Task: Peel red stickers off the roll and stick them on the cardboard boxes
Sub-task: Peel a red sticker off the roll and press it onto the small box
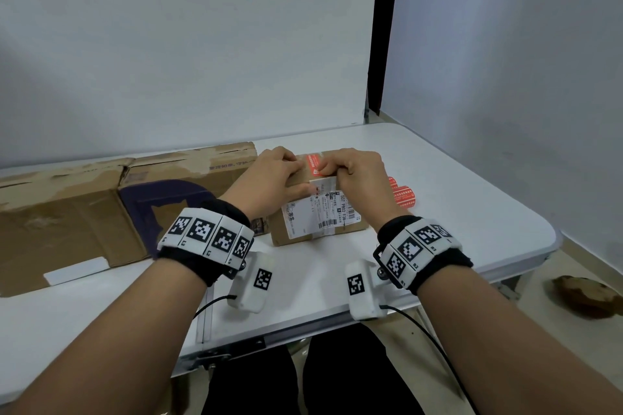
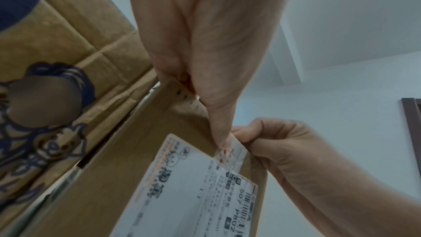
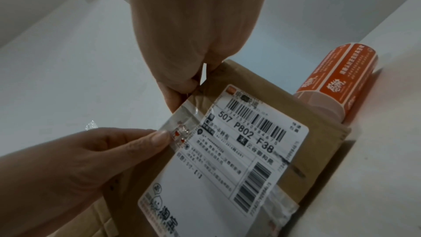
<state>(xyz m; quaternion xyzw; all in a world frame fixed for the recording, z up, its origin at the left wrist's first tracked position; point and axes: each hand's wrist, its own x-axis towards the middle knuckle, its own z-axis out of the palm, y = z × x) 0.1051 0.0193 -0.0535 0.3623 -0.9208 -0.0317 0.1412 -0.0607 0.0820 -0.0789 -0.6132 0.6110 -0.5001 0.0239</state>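
A white folding table with rounded corners carries everything. A small brown cardboard box bearing a white printed shipping label lies flat near the table's middle. Just beside this small box, on the side away from the large one, lies a roll of red stickers on its side. On the other side of the small box rests a large flattened brown cardboard box with dark blue print.

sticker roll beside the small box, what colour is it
Orange-red with white print, on the cylindrical sticker roll; the right wrist view shows it best.
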